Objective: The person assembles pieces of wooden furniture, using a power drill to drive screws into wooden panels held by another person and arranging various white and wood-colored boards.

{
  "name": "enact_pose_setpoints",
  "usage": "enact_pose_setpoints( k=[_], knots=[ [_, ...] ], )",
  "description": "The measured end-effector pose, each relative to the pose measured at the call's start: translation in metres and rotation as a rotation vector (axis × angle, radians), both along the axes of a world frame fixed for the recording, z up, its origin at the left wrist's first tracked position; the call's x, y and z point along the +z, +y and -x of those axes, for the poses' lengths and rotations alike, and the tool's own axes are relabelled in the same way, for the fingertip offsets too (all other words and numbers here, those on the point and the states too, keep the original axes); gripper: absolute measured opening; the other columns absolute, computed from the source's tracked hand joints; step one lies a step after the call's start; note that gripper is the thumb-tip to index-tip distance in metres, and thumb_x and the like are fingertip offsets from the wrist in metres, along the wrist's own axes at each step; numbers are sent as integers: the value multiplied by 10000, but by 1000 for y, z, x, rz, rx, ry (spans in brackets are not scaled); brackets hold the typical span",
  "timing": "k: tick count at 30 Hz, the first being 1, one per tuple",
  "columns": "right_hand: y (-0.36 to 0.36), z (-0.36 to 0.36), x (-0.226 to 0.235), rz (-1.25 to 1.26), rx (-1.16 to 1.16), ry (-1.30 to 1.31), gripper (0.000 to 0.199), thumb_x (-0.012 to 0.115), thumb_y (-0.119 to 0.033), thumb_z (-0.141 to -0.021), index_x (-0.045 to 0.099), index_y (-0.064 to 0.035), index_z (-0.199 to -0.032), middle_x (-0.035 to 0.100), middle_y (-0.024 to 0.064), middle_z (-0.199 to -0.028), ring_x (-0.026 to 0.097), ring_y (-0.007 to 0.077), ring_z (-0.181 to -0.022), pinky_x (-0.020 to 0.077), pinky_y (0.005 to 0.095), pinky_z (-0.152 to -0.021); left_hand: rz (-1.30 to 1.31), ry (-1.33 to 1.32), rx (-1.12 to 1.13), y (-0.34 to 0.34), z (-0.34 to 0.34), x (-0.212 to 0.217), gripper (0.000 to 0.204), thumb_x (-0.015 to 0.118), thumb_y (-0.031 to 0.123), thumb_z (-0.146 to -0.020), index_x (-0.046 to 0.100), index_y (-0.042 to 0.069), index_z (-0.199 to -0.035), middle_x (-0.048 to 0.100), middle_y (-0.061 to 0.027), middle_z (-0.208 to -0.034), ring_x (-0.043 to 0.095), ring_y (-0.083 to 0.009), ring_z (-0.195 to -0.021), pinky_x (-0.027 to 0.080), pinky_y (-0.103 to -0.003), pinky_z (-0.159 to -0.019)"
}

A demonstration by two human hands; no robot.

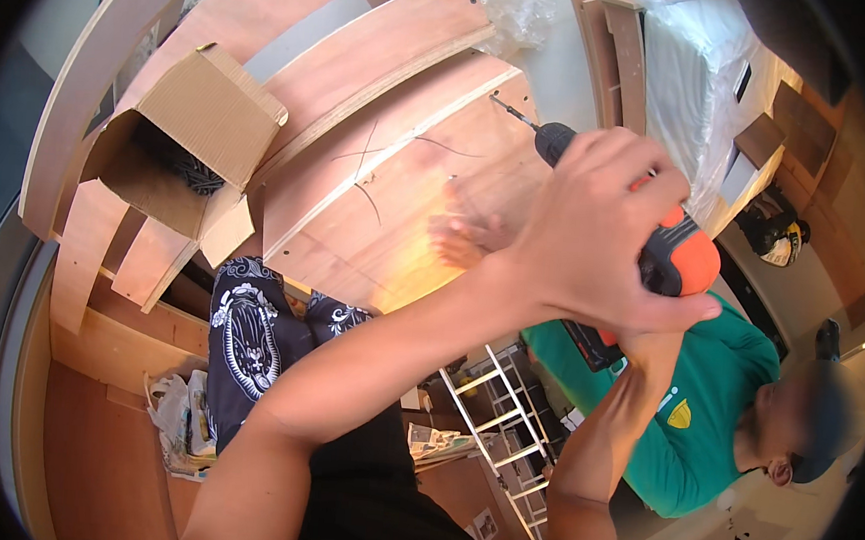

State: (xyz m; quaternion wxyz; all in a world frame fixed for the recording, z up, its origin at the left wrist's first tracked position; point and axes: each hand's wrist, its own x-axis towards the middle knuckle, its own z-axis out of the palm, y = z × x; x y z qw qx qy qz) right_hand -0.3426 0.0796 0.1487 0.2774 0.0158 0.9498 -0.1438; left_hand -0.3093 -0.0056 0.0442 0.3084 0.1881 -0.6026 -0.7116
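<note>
Both my hands are clamped on the drill (654, 250): left hand (596, 231) over the body, right hand (648, 340) at the grip. It seems heavy and stiff; the bit (512, 112) touches the panel (396, 217).

Open cardboard box (186, 137) sat far left of fingers. Aluminium ladder (502, 425) stood below them. Co-worker's green shirt (704, 409) just beneath. Plastic-wrapped mattress (692, 77) lay above, to right.
</note>
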Motion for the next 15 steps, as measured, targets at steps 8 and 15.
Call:
enact_pose_setpoints(
  k=[8, 15],
  knots=[
    [18, -18, -7, 108, -91, -91, 268, 650, 21, -789, 702, -6, -1050, 714, 25, -913, 656, 111, -811, 522, 284, -740, -1429, -616, -87, 5, -23, -96, 321, 460, 328, -1073, 573, 28, -1056, 620, -75, -968, 597, -185, -862, 485, -343, -787],
    [50, -58, -5, 63, 54, 9, 362, 661, 43, -788, 668, 16, -1149, 701, 65, -1065, 657, 147, -912, 522, 295, -797, -1613, -444, -26, 19, -14, -103, 262, 437, 265, -1086, 580, 55, -1022, 613, -63, -933, 610, -196, -864, 481, -342, -809]
  ],
)
